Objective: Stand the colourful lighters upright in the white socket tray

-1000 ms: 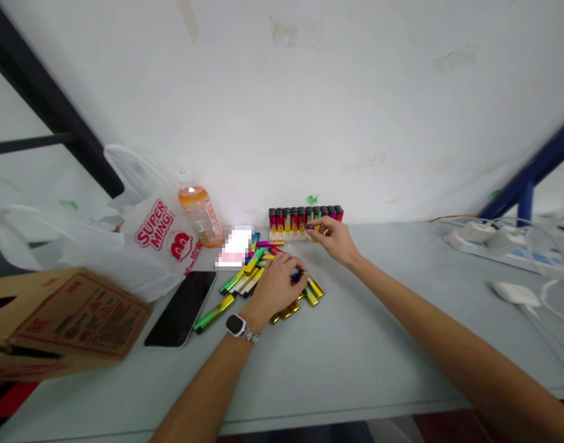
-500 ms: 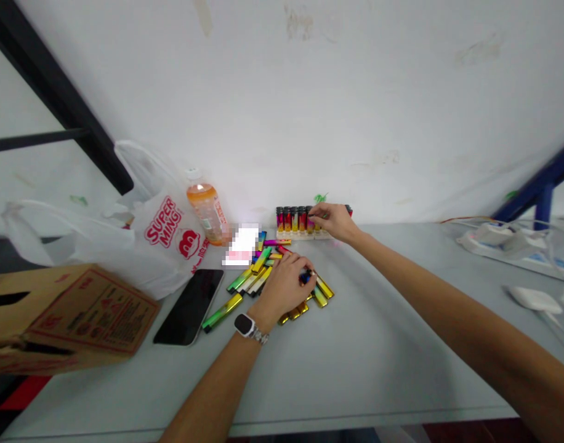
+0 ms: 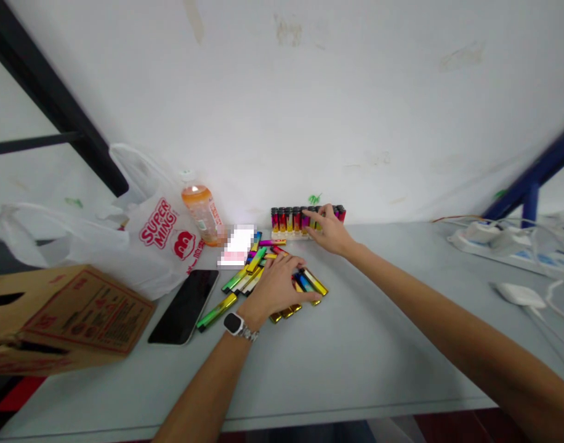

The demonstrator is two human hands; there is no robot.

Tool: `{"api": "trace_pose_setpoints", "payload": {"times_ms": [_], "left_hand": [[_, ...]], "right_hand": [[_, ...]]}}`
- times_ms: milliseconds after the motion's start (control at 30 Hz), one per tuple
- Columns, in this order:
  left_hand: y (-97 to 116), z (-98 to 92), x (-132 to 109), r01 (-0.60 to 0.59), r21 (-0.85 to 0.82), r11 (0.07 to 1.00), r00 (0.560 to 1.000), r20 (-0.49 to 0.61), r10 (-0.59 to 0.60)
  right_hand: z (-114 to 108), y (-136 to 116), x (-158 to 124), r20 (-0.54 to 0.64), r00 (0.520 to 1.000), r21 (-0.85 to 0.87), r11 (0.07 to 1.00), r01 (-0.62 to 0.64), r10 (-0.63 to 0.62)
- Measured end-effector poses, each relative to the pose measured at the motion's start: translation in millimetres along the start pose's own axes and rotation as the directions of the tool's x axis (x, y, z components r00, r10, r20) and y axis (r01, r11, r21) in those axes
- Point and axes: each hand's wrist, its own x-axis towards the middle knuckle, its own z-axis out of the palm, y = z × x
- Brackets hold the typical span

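My left hand point(image 3: 282, 286) is over a loose pile of shiny lighters point(image 3: 257, 259), its thumb and fingers spread apart. A blue-and-gold lighter point(image 3: 305, 283) lies between its thumb and fingers, beside a yellow one point(image 3: 316, 282). At the wall, my right hand point(image 3: 332, 232) reaches to a row of upright lighters point(image 3: 289, 219) with black tops. The row stands in a pale rack point(image 3: 286, 235). Its index fingertip is at the top of a purple lighter point(image 3: 305, 221), with the thumb apart and lower down. The hand hides part of the row's right side.
A black phone point(image 3: 185, 306), a cardboard box point(image 3: 85, 317), a white plastic bag point(image 3: 155, 246) and an orange drink bottle point(image 3: 203, 212) stand or lie on the left. A power strip point(image 3: 508, 249) and a white charger point(image 3: 521, 295) are at the right of the grey table point(image 3: 378, 357).
My left hand has opened, its thumb moving away from the fingers; the blue lighter now lies on the table. My right thumb has moved down from the index finger beside the row.
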Motion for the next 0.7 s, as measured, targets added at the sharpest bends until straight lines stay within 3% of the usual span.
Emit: {"api": "trace_pose_setpoints", "payload": {"times_ms": [100, 200, 467, 533, 600, 700], "left_hand": [[4.9, 4.7, 2.0, 0.044, 0.006, 0.999, 0.999, -0.027, -0.044], [8.2, 11.7, 6.4, 0.090, 0.027, 0.996, 0.995, -0.056, -0.088], [7.6, 13.2, 8.3, 0.060, 0.074, 0.995, 0.994, -0.101, -0.053], [6.9, 8.9, 6.3, 0.055, 0.069, 0.996, 0.993, -0.110, -0.047], [5.9, 4.8, 4.8, 0.059, 0.056, 0.997, 0.990, -0.131, -0.051], [5.0, 0.9, 4.4, 0.066, 0.036, 0.997, 0.984, -0.165, -0.059]], "right_hand": [[-6.6, -17.2, -25.2, 0.009, 0.999, 0.051, 0.998, -0.033, 0.033], [-12.8, -26.8, -47.2, 0.209, 0.974, 0.053, 0.994, -0.097, 0.084], [-22.4, -10.9, -64.6, 0.437, 0.885, 0.151, 0.956, -0.252, 0.164], [-24.6, -9.3, -63.3, 0.447, 0.882, 0.173, 0.953, -0.249, 0.149], [-25.8, -10.6, -61.9, 0.396, 0.911, 0.257, 0.939, -0.230, 0.114], [-22.5, -16.8, -61.7, 0.291, 0.952, 0.512, 0.824, -0.242, 0.098]]}}
